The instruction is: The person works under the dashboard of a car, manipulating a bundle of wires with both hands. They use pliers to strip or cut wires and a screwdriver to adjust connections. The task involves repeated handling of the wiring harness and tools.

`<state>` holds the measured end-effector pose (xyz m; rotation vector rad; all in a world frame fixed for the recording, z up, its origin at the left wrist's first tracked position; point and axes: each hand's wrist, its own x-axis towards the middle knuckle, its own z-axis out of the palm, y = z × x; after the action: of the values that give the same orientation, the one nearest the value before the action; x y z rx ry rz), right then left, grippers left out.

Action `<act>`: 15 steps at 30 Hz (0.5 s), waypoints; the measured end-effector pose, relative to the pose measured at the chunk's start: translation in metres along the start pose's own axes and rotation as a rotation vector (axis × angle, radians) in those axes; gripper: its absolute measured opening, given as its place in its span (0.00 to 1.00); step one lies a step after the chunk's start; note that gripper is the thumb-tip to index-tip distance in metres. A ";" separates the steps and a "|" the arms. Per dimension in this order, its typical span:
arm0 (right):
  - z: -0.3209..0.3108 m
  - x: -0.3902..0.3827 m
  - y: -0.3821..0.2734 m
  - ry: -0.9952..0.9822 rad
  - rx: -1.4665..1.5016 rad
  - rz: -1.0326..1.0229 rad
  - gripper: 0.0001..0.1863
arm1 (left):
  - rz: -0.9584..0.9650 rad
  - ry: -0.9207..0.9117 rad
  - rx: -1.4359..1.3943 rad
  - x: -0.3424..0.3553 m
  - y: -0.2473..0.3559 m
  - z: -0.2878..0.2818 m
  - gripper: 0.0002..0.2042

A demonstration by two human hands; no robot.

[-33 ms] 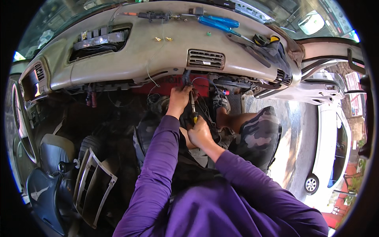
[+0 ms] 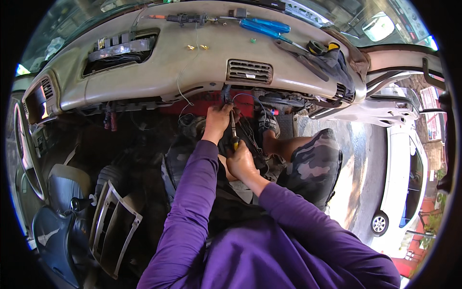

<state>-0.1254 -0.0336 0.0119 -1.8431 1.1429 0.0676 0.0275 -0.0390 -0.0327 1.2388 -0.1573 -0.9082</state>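
Observation:
Below the dashboard, my left hand (image 2: 218,123) is closed around the lower end of a black wiring bundle (image 2: 226,93) hanging from the dash. My right hand (image 2: 242,162) grips the handle of a slim tool with a metal shaft and a yellow and black grip (image 2: 235,141). The tool points up, its tip among the fingers of my left hand. Whether it is a screwdriver or pliers I cannot tell, as the tip is hidden. Loose dark wires (image 2: 248,136) hang beside the tool, between my knees. A thin pale wire (image 2: 181,79) trails down over the dash edge.
On the beige dashboard (image 2: 187,70) lie blue-handled tools (image 2: 264,27), small brass pieces (image 2: 204,47), tape rolls (image 2: 316,47) and a dark cloth (image 2: 339,65). A red panel (image 2: 202,103) sits behind my hands. At lower left stands a loose trim frame (image 2: 120,255). The right-hand door (image 2: 390,103) is open.
Almost nothing differs. The whole view has shifted very slightly, and both hands keep the same hold.

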 end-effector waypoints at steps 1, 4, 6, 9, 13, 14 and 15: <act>0.016 0.008 0.015 0.098 -0.039 -0.044 0.22 | 0.005 -0.001 0.003 0.002 0.000 0.002 0.10; 0.045 0.014 0.027 0.225 -0.158 -0.072 0.25 | 0.019 -0.008 -0.009 0.002 -0.002 0.004 0.11; 0.045 0.015 0.022 0.164 -0.130 -0.032 0.27 | -0.003 0.003 -0.029 0.005 -0.001 0.006 0.10; 0.013 0.015 0.017 -0.106 0.187 0.015 0.21 | -0.029 -0.020 0.005 0.010 0.005 0.003 0.11; -0.067 0.007 0.018 -0.482 0.681 0.310 0.14 | 0.374 0.015 0.392 0.013 -0.006 -0.010 0.11; -0.082 0.011 0.023 -0.587 0.858 0.374 0.14 | 0.345 0.018 0.440 0.015 -0.009 -0.012 0.11; -0.100 0.016 0.020 -0.783 1.010 0.472 0.16 | 0.318 0.021 0.492 0.015 -0.008 -0.014 0.11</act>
<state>-0.1699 -0.1199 0.0473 -0.5297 0.7716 0.3711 0.0410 -0.0394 -0.0501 1.6182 -0.5712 -0.5935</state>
